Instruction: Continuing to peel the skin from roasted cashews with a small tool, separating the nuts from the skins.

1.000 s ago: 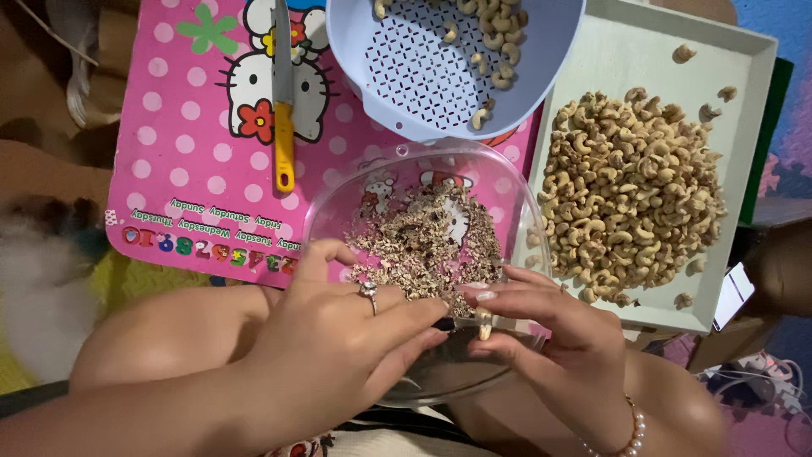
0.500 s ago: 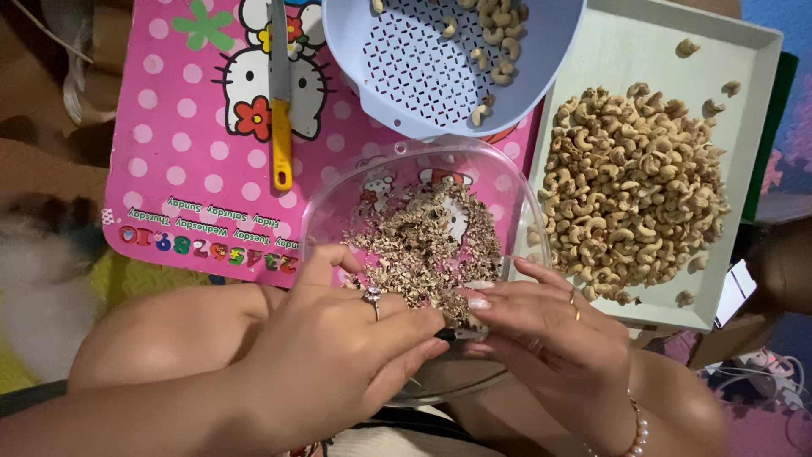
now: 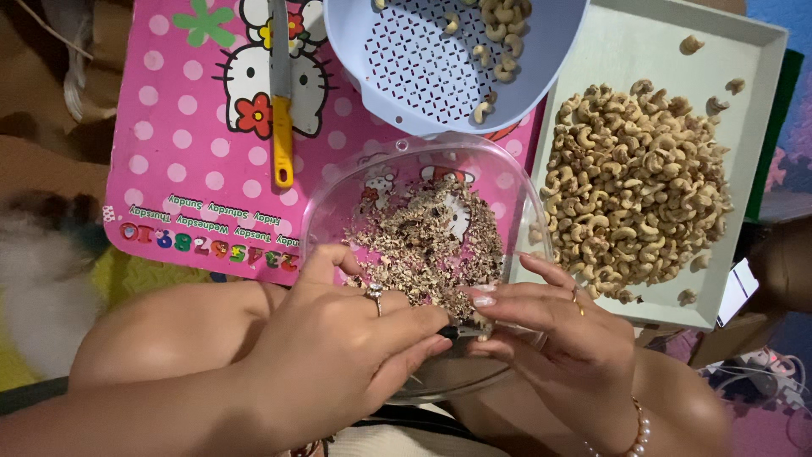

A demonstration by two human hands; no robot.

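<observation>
Pink and polka-dotted, a mat (image 3: 182, 182) with a cartoon cat covers the surface beyond both hands, and the person's bare knees sit below it at the near edge. Both hands meet over the near rim of a clear bowl (image 3: 334, 199), which holds a heap of brown skins (image 3: 427, 245). The left hand (image 3: 338, 355) curls with its fingers pressed forward toward the other hand, a ring on one finger; the tip of a dark tool shows at its fingertips, though what it is cannot be told. The right hand (image 3: 558, 326) pinches a small pale nut (image 3: 482, 317) between thumb and fingertips, right at the left hand's fingertips (the nut is mostly hidden, so its state is unclear). A bead bracelet circles the right wrist. Beyond the hands, past the bowl, a pale blue colander (image 3: 423, 63) holds a few nuts. To the right of the right hand lies a pale tray (image 3: 630, 38) with a broad pile of cashews (image 3: 639, 186). Beyond the left hand, on the mat, lies a knife (image 3: 282, 110) with a yellow handle, well apart from both hands
</observation>
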